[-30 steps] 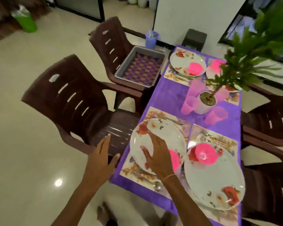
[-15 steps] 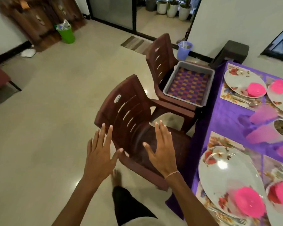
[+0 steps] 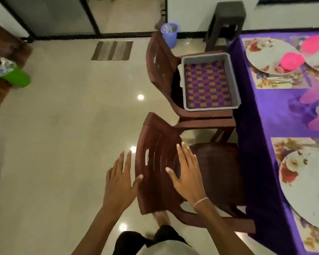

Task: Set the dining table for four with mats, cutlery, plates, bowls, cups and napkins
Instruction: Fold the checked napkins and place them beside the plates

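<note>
The purple-clothed dining table [image 3: 276, 111] runs down the right edge. On it lie floral mats with white flowered plates: one near plate [image 3: 306, 186] and a far plate [image 3: 271, 54] carrying a pink bowl [image 3: 291, 60]. Blurred pink cups [image 3: 315, 107] stand mid-table. My left hand [image 3: 121, 178] and my right hand [image 3: 187, 172] are spread with straight fingers over the backrest of a brown plastic chair [image 3: 158, 162]. The left thumb is at the backrest's edge. Neither hand holds anything.
A second brown chair [image 3: 160, 67] further on carries a grey tub [image 3: 235, 83] lined with a checkered cloth. A purple bin [image 3: 169, 36], a dark stool [image 3: 226, 17] and a green bin [image 3: 17, 78] stand on the tiled floor. My feet are below the chair.
My right hand left the near plate and both hands moved left to the chair's backrest. My view turned away from the table toward the floor and chairs.
</note>
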A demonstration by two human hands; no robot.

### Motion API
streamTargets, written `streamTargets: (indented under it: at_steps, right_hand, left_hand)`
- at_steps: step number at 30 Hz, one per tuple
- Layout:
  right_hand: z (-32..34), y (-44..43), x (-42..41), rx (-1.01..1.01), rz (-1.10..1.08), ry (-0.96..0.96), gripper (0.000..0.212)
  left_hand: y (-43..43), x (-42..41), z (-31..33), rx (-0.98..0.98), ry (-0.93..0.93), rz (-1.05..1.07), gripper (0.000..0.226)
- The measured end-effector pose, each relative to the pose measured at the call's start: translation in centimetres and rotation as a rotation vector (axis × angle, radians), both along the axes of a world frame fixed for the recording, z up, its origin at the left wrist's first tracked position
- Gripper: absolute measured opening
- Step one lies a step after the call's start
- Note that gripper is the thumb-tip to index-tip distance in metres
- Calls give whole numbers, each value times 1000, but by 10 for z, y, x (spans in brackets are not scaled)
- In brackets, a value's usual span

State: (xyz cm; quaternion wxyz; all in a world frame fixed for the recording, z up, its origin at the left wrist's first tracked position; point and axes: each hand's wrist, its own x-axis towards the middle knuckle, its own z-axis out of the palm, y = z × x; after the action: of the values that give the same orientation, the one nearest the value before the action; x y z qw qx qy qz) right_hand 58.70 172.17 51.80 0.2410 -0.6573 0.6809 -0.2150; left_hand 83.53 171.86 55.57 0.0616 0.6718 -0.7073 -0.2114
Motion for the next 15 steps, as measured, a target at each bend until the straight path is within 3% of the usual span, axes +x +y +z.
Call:
streamTargets:
  at_steps: [9, 15]
  right_hand:
    - [-9, -62, 50, -28, -419, -64, 77]
    - [8, -142, 108, -37, -615, -54, 75]
  left_hand:
    - [-166, -14, -38, 10, 95, -382, 82]
    - [-277, 33, -22, -32, 77, -589, 82]
